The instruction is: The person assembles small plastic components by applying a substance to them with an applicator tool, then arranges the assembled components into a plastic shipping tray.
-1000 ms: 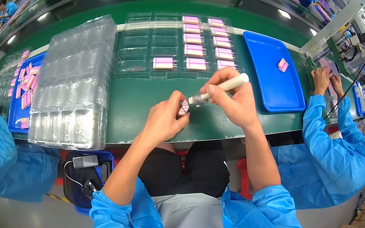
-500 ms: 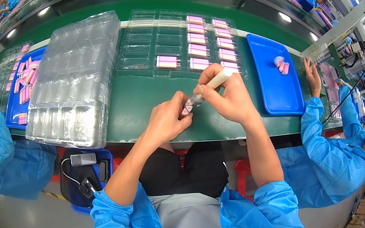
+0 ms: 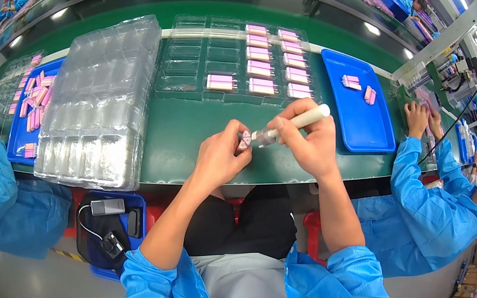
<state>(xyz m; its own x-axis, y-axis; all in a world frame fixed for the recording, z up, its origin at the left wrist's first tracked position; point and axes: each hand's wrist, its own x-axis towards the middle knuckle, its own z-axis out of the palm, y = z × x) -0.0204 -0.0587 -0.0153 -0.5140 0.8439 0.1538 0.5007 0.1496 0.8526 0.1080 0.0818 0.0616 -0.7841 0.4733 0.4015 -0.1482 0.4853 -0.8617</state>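
My left hand [image 3: 220,155] is closed around a small pink-and-white block [image 3: 244,141], its end poking out between thumb and fingers above the green bench. In my right hand [image 3: 313,139] is a white-handled brush-like tool [image 3: 312,116], pinched between thumb and fingers and lying nearly level. Its clear, wide tip [image 3: 262,138] points left and meets, or almost meets, the block's end. Bristles are too small to make out. Beyond my hands a clear plastic tray [image 3: 183,63] holds several pink-and-white blocks [image 3: 260,69] with metal pins, mostly in its right-hand columns.
Stacked clear trays [image 3: 95,103] stand at left, beside a blue tray [image 3: 14,139] of loose pink blocks. At right, another blue tray [image 3: 366,127] holds two blocks. Co-workers in blue sit on both sides; the right one's hands [image 3: 418,119] are near that tray. A blue bin [image 3: 103,273] sits low left.
My right hand has shifted slightly right and lower, and the tool has turned more level. In the right blue tray the two blocks now lie apart; the right co-worker's hands have come together.
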